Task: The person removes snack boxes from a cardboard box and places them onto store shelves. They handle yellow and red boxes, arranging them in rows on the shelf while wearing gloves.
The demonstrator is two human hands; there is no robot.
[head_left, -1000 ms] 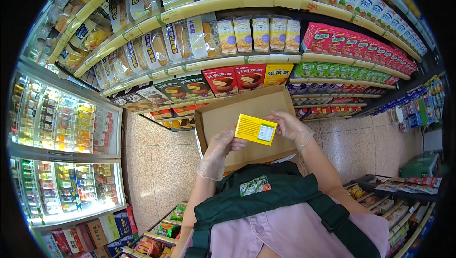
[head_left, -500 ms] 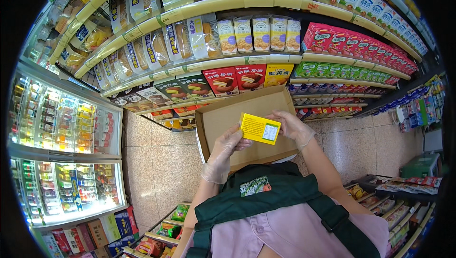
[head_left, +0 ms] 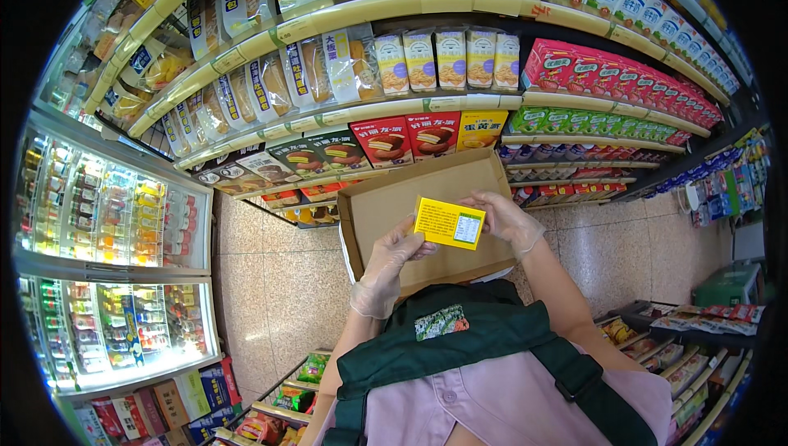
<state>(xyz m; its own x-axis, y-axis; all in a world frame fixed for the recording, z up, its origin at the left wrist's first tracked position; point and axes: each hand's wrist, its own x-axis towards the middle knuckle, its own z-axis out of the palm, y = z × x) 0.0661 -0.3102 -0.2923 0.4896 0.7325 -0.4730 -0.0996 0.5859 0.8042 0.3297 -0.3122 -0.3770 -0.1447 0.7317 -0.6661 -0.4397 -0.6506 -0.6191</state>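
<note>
A small yellow box point(head_left: 443, 223) with dark print and a white label panel is held level in front of me. At its left end my left hand point(head_left: 389, 256), in a clear plastic glove, is closed with the thumb on top. My right hand point(head_left: 509, 221), gloved the same way, grips the right end, its fingers partly behind the box. Beneath both hands lies a shallow open cardboard tray point(head_left: 373, 192), its brown inner side showing. Whether the tray rests on anything is hidden by my apron and arms.
Shelves ahead carry red snack boxes point(head_left: 382, 141), a yellow box point(head_left: 479, 129), bagged bread point(head_left: 306, 73) and pink drink cartons point(head_left: 611, 78). Left stands a lit glass-door drinks cooler point(head_left: 115, 200). Low snack racks point(head_left: 673, 372) flank me behind. Speckled tile floor point(head_left: 263, 298) shows between.
Almost nothing differs. The left hand's fingers have shifted slightly on the yellow box, which stays in the same place between both hands.
</note>
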